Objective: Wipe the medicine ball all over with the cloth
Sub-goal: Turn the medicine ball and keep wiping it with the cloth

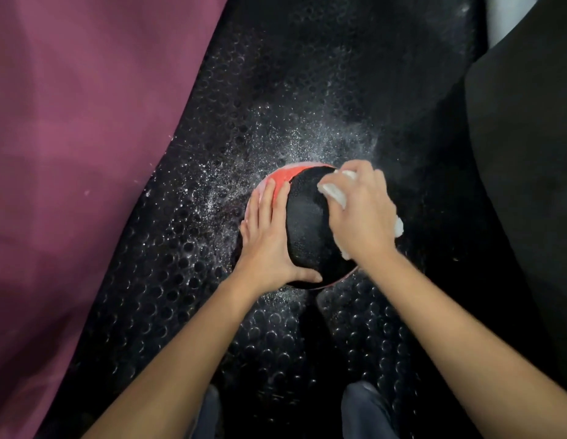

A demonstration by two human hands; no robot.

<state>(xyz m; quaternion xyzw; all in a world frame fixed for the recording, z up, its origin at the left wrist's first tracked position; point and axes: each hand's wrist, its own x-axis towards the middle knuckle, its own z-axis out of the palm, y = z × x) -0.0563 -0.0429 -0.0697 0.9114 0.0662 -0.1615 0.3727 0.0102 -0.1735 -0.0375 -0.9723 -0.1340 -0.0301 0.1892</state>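
Black mat [212, 280], ball [307, 223] between fingers [266, 201].

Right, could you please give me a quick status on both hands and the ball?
Left hand flat on the medicine ball, steadying it. Right hand grips the cloth, pressed on the ball's right side. Ball rests on the black mat. Nothing in the way.

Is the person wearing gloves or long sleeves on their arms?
No. The left hand and right hand are bare, with no gloves, rings or watch showing. Both forearms are bare too; no sleeves reach into view.
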